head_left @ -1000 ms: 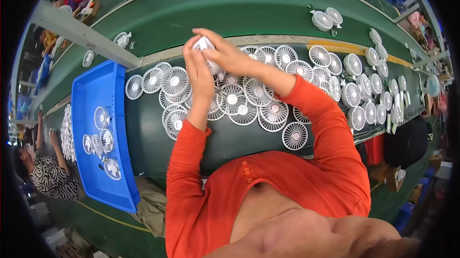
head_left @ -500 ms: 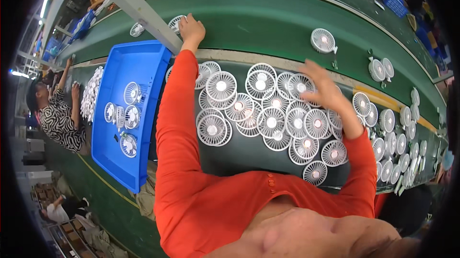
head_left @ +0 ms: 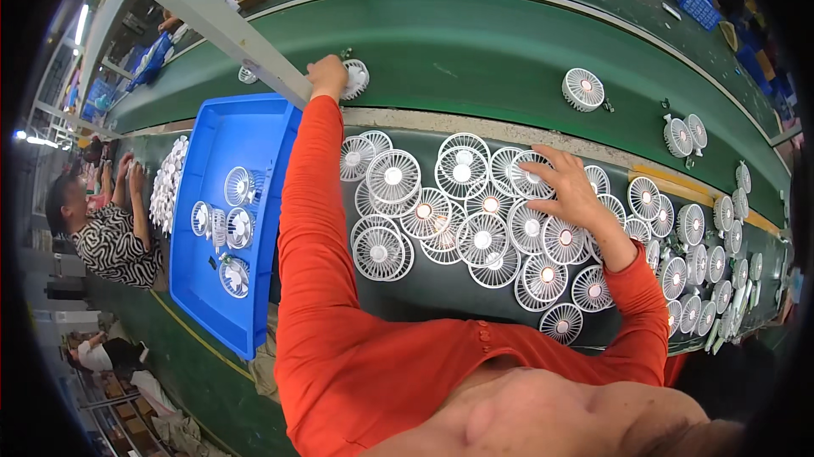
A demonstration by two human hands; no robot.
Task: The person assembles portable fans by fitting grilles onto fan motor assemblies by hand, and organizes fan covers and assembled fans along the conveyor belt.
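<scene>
My left hand [head_left: 327, 77] reaches to the green conveyor belt, its fingers curled round the near side of a white fan head [head_left: 356, 80]; the fingertips are partly hidden. Spread over the round white fan grilles, my right hand [head_left: 570, 189] has fingers on one grille [head_left: 527, 172] and its thumb apart, with no clear grip. Many more grilles lie overlapping on the dark table in front of me, among them a grille [head_left: 393, 175] near the left of the group. Some of them have shiny round centres.
A blue tray [head_left: 188, 275] with several fan heads [head_left: 240, 228] stands at the left, below a grey metal post [head_left: 212, 20]. Another fan head [head_left: 583, 89] sits on the belt [head_left: 458, 41]. Fan units [head_left: 691, 224] crowd the right. A co-worker [head_left: 114, 241] is at the far left.
My left hand has drawn slightly nearer and left, and the fan head now shows on its right side. My right hand has come down onto the grilles. The view has shifted slightly.
</scene>
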